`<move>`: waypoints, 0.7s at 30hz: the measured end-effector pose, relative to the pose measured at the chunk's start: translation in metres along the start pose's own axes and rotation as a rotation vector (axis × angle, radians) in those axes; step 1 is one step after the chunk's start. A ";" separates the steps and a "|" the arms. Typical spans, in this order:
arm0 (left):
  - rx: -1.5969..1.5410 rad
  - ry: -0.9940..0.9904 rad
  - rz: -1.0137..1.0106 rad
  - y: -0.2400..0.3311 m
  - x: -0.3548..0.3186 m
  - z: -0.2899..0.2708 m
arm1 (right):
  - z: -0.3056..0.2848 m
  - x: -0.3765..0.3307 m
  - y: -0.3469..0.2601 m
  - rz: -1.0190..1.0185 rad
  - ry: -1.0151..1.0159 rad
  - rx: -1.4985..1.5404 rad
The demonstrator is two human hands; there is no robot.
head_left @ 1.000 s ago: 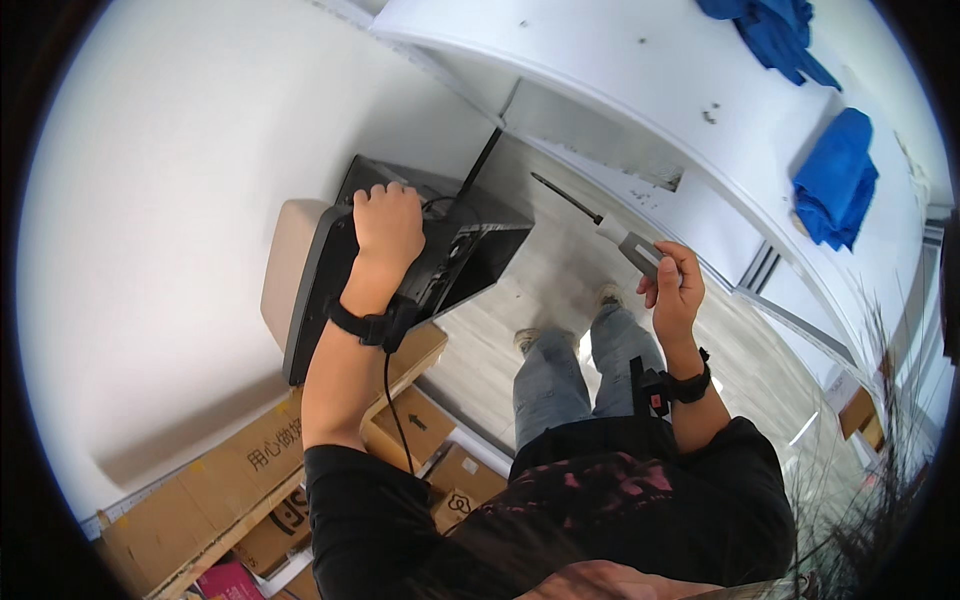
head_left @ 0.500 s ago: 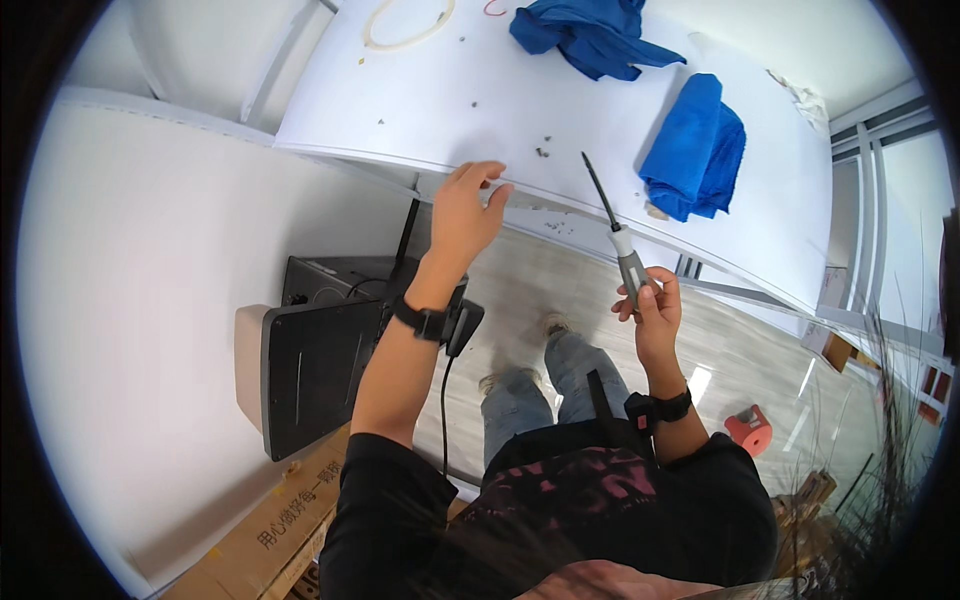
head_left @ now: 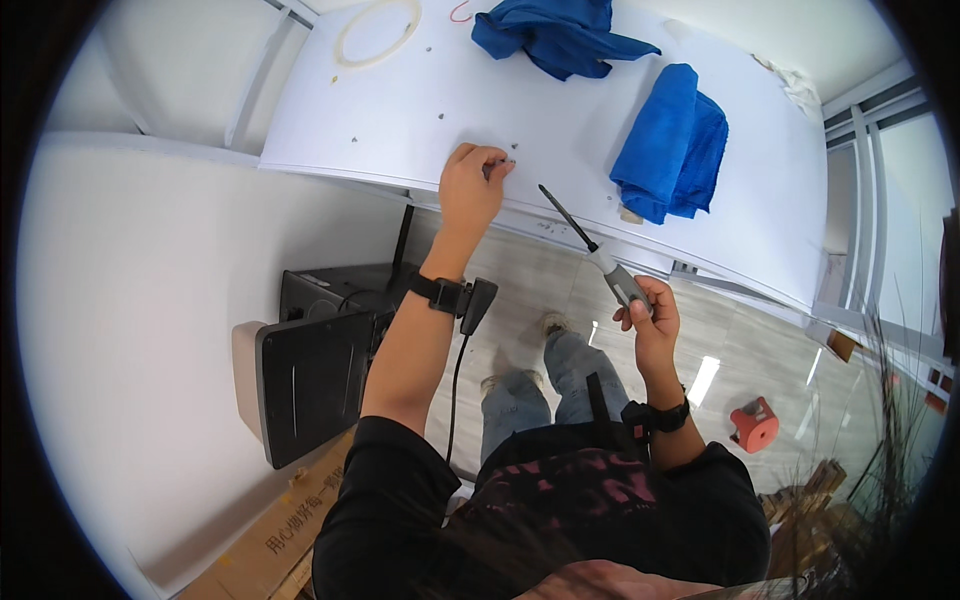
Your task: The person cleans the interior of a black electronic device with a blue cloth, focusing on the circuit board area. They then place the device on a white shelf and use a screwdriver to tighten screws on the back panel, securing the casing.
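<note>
A screwdriver (head_left: 618,280) with a grey handle and a dark shaft is held in my right hand (head_left: 652,312). Its tip points up and left, over the near edge of the white table (head_left: 560,120). At that edge, my left hand (head_left: 472,188) has its fingers curled in, thumb close to forefinger, beside a few tiny dark metal pieces (head_left: 514,147), perhaps screws. What lies between these fingertips is too small to make out. More small pieces (head_left: 441,116) are scattered on the tabletop to the left.
Two blue cloths lie on the table: a crumpled one (head_left: 560,38) at the back and a folded one (head_left: 668,145) to the right. A pale ring (head_left: 378,60) is at the far left. Below stand a black bin-like object (head_left: 315,385), a cardboard box (head_left: 270,530) and a red stool (head_left: 755,424).
My left hand has reached forward over the table edge to the tiny pieces, its fingers curling in. The screwdriver in my right hand has tilted further left.
</note>
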State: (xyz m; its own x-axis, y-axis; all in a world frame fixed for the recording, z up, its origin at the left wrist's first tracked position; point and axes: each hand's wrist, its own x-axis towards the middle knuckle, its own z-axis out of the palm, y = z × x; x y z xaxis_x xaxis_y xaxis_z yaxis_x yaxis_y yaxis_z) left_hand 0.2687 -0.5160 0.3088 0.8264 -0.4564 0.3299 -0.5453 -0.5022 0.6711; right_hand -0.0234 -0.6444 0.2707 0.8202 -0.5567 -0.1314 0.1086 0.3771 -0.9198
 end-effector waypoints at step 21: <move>-0.802 0.060 -0.467 -0.082 -0.157 -0.100 | 0.078 0.001 0.047 0.105 -0.324 -0.306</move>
State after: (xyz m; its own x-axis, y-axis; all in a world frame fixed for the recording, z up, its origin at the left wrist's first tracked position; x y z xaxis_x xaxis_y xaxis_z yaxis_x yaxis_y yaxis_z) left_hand 0.1980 -0.3297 0.2687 0.9557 -0.2859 -0.0702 0.0859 0.0428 0.9954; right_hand 0.0268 -0.5692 0.2560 0.9567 -0.2481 -0.1520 -0.1153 0.1562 -0.9810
